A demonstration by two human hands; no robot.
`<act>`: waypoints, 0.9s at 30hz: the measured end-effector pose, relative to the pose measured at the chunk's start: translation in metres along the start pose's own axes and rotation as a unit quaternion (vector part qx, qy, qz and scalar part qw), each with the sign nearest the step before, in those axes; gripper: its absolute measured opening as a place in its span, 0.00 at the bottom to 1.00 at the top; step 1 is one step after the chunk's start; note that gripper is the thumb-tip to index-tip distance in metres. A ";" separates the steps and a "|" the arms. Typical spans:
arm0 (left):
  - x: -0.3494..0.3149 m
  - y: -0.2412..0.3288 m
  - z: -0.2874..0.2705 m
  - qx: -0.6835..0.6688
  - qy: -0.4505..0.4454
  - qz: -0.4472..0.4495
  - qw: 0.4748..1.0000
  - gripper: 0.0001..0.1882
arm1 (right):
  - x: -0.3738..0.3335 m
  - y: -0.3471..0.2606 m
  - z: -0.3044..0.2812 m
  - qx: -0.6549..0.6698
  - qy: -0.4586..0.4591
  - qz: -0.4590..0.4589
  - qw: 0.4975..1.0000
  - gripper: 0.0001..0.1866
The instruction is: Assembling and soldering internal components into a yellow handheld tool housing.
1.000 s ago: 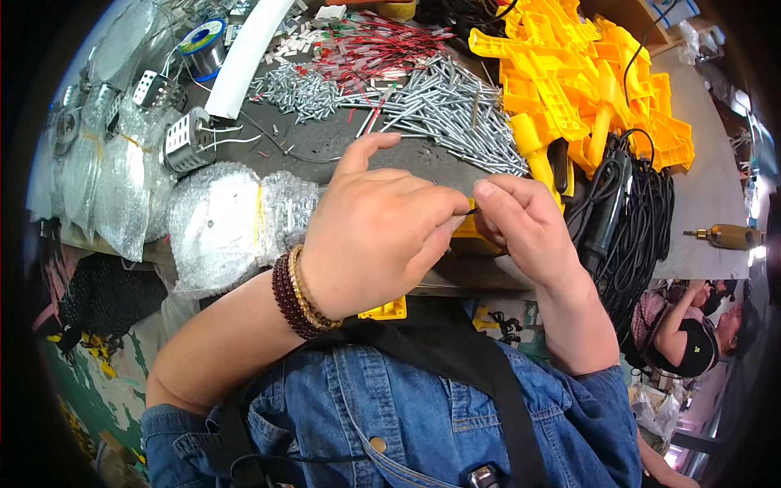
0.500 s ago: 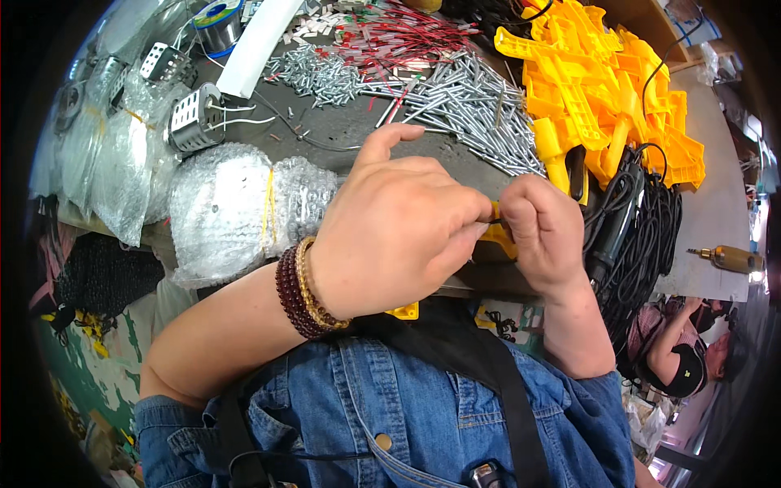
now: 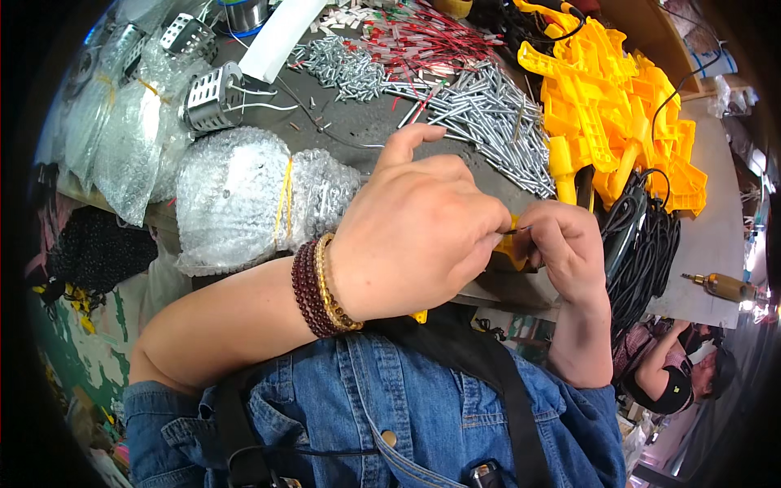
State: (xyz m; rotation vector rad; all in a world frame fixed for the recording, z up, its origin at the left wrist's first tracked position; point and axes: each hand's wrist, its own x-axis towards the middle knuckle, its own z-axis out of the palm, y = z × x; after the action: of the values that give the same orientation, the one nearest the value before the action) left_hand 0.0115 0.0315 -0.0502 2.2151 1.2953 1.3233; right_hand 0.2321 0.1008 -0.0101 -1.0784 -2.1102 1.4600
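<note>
My left hand (image 3: 423,232), wrist ringed with beaded bracelets (image 3: 313,286), is closed in a pinch with its index finger and thumb together. A short thin dark wire (image 3: 511,233) runs from that pinch to the fingers of my right hand (image 3: 572,244), which are also closed on it. What else lies inside either hand is hidden. Just behind the fingers, part of a yellow plastic piece (image 3: 515,254) shows at the table edge. Another bit of yellow plastic (image 3: 419,316) peeks out under my left wrist.
A bubble-wrapped bundle (image 3: 236,199) lies left of my hands, near perforated metal motors (image 3: 213,102). Beyond are screws (image 3: 342,69), metal rods (image 3: 496,122) and red wires (image 3: 415,37). Yellow plastic shells (image 3: 618,106), black cables (image 3: 651,252) and a screwdriver (image 3: 724,286) lie right. Another person (image 3: 671,370) sits there.
My right hand has turned and its fingers have loosened from a fist into a pinch, showing more of the dark wire. The whole view has shifted slightly.
</note>
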 end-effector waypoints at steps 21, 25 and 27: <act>-0.001 -0.003 -0.001 -0.003 -0.009 0.009 1.000 0.05 | 0.000 0.001 0.012 -0.187 0.022 -0.157 0.969 0.10; -0.002 -0.003 0.000 -0.018 0.006 0.007 1.000 0.04 | 0.018 -0.015 -0.012 -0.220 -0.076 -0.176 0.956 0.15; -0.001 -0.002 0.002 -0.014 -0.001 0.004 1.000 0.04 | 0.049 -0.009 -0.030 -0.094 -0.079 -0.084 0.989 0.14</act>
State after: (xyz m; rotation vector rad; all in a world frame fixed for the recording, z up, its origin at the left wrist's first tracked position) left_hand 0.0114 0.0318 -0.0532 2.2048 1.2606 1.3349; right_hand 0.2167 0.1555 0.0041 -0.8463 -2.4250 1.3269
